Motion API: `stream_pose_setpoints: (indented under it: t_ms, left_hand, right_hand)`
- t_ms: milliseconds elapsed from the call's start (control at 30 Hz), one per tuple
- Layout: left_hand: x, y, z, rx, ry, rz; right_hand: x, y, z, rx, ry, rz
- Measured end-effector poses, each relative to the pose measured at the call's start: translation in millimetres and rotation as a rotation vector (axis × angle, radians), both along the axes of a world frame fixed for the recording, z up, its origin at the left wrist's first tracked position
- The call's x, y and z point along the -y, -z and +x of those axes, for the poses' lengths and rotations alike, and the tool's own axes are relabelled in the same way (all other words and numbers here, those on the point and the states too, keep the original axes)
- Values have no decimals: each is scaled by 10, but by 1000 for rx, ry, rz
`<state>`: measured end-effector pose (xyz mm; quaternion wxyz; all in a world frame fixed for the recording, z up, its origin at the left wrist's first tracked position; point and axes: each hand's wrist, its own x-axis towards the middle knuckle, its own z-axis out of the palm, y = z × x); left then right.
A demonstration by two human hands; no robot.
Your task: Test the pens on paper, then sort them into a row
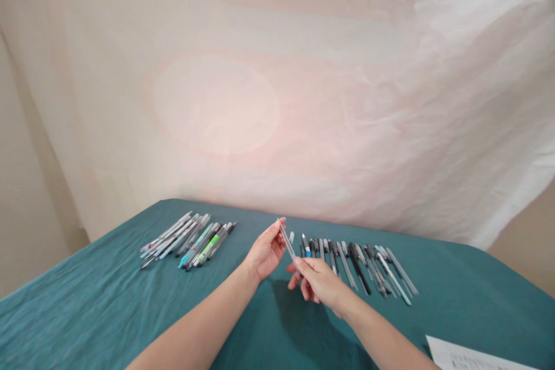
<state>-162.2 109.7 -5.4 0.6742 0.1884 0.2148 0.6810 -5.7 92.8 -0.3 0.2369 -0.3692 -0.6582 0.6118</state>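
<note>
Between my two hands, a slim grey pen (287,241) is held slantwise above the table. My left hand (267,250) pinches its upper end between thumb and fingertips. Its lower end sits in the grip of my right hand (318,280), thumb on top, with the other fingers loosely curled. A small clear cap-like piece (292,237) shows just behind the held pen. Right of my hands lies a row of pens (358,266), mostly grey, black and clear, side by side. Another group of pens (191,240), one with a bright green barrel, rests to the left.
A dark green cloth (130,312) covers the table. Printed white paper (468,355) lies at the lower right edge. Behind the table hangs a pale, wrinkled sheet (277,98).
</note>
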Motion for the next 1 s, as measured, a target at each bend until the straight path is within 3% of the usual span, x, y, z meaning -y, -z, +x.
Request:
stream_pose_setpoints:
  t_ms: [167,333,467,633,800,867,1000]
  left_hand:
    - [-68,73,-74,69,-151,-36]
    - [13,90,89,-70,-22,7]
    - [47,115,188,-135,-94,7]
    - [36,130,187,-149,-129,-6]
    - [22,123,162,-148,-128,-37]
    - [15,127,150,-139,-130,-48]
    - [3,143,130,-123,-129,-54]
  right_hand:
    - [-28,-28,27,-145,83,-169]
    - [-77,-2,36,-190,184,-189]
    - [-138,57,32,-141,262,-91]
    - [-187,114,41,-41,327,194]
    - [-172,120,73,61,305,435]
    - [-175,125,77,57,289,457]
    - [-210,156,74,19,277,351]
